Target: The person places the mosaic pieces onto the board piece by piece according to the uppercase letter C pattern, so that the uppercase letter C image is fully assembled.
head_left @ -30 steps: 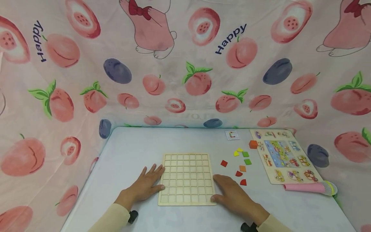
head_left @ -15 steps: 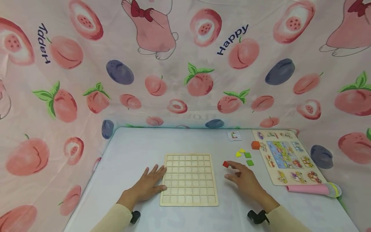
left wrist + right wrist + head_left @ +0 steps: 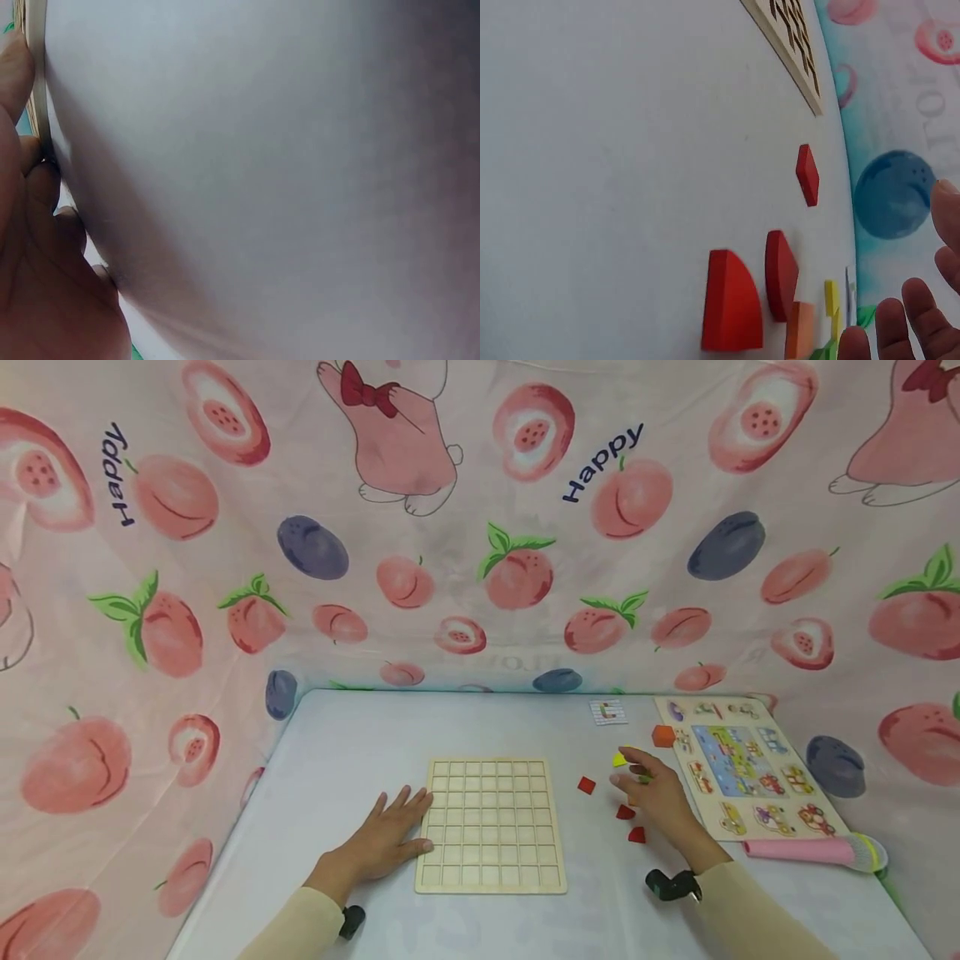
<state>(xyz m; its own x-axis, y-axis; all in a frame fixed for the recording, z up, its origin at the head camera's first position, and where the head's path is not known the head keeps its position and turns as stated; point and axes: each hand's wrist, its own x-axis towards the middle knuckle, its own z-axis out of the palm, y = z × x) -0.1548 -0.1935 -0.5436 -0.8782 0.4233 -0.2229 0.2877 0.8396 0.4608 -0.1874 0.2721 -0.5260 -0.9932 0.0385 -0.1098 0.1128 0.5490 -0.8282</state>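
Note:
My left hand (image 3: 382, 842) lies flat with its fingers spread, fingertips and thumb at the left edge of a wooden grid board (image 3: 491, 825). Over the small coloured pieces to the board's right hovers my right hand (image 3: 666, 802), fingers loosely bent, nothing seen in its grasp. Its fingertips are right by a yellow piece (image 3: 619, 760); it partly covers the green pieces (image 3: 646, 780) and an orange square (image 3: 799, 330). A red square (image 3: 587, 785) and two red quarter-circle pieces (image 3: 626, 812) lie on the table nearer the board.
Behind the pieces is a small printed card (image 3: 607, 712). An orange block (image 3: 663, 737) sits at the left edge of a picture puzzle board (image 3: 701, 806). A pink toy microphone (image 3: 802, 849) lies along that board's near edge. A fruit-print cloth (image 3: 450, 468) hangs behind the table.
My right hand has left the grid board's right edge, passed by the red square, and moved right and away over the other pieces. My left hand stays at the board.

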